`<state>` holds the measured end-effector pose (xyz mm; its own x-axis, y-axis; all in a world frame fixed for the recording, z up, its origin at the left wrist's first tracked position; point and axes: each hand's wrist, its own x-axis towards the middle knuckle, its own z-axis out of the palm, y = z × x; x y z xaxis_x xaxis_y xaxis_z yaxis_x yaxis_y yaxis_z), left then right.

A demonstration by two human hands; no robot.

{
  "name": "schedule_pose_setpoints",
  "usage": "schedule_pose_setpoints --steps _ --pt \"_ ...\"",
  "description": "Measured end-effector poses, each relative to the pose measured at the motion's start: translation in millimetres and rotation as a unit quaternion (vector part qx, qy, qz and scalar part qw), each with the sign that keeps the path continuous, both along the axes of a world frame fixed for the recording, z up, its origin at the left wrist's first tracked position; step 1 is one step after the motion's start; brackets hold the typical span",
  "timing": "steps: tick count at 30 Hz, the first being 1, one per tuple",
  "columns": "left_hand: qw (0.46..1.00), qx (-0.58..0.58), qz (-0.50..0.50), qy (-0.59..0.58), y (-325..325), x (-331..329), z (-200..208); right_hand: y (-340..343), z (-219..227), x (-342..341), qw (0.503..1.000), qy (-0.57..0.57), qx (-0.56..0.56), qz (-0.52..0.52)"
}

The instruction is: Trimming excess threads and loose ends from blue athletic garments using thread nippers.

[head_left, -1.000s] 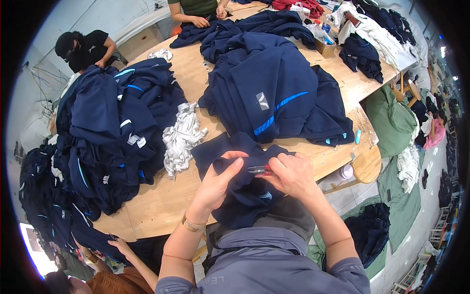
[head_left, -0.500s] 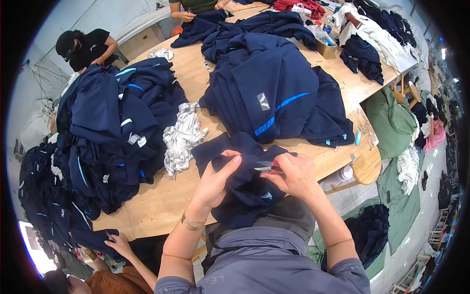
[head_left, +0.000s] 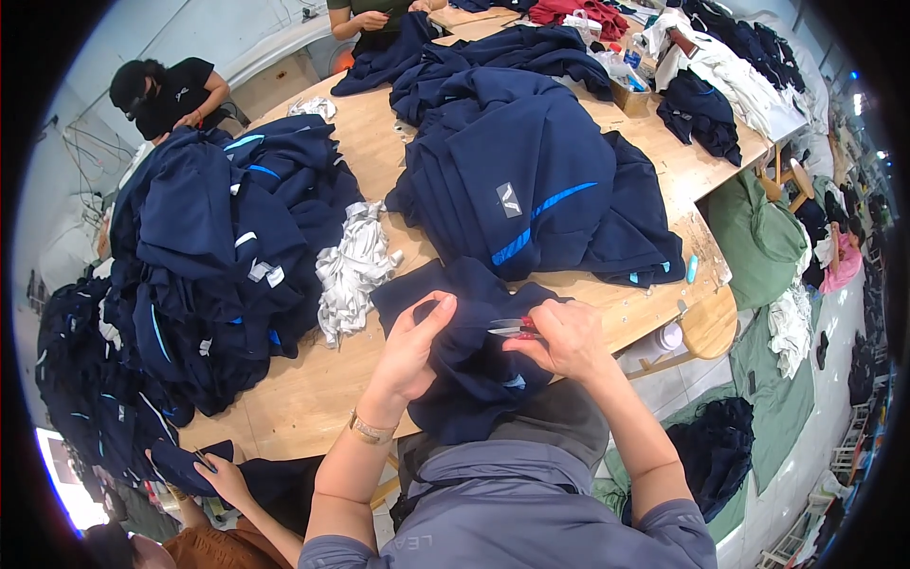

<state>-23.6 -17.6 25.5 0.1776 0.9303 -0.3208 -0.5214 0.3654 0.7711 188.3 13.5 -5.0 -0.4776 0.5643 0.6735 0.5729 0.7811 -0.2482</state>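
My right hand (head_left: 566,337) is closed around small scissors (head_left: 507,328) with silver blades and a red handle. The blades point left, toward my other hand. My left hand (head_left: 413,346) is pinched, thumb against forefinger, above a dark navy garment (head_left: 464,370) that lies at the table edge and over my lap. What sits in that pinch is too small to make out. A light blue mark shows low on the garment. Beyond it lies a big heap of navy garments (head_left: 559,180) with a bright blue stripe and a grey patch.
Another navy heap (head_left: 199,218) covers the left of the wooden table (head_left: 294,403), beside a bundle of white strips (head_left: 355,270). A light blue marker (head_left: 692,268) lies near the right edge. Co-workers handle cloth at far left, far side and lower left. A stool (head_left: 711,322) stands at right.
My left hand has let go of the fold of navy cloth and shifted slightly left; its fingers now pinch above the garment. The scissors moved slightly left. The lower-left co-worker's hands shifted.
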Motion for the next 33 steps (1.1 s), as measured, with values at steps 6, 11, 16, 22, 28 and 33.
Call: schedule_pose_setpoints --steps 6,11,16,22,28,33 --pt "1.000 0.014 -0.011 0.005 0 0 -4 -2 5 -4 0.999 -0.022 -0.025 -0.003" --pt "0.999 0.021 -0.009 0.028 -1 0 -3 -2 7 -6 1.000 -0.023 -0.009 -0.005" --pt "0.999 0.015 -0.008 0.035 -2 2 1 -2 10 -6 0.999 -0.038 0.003 -0.004" --pt "0.999 0.014 -0.013 0.044 -2 2 0 -2 12 -6 0.998 -0.056 0.023 -0.006" --pt "0.999 0.013 -0.022 0.048 -1 2 0 -1 13 -4 0.998 -0.058 0.038 -0.006" --pt "0.998 0.013 -0.016 0.058 0 1 -1 0 11 -3 0.997 -0.065 0.045 -0.009"
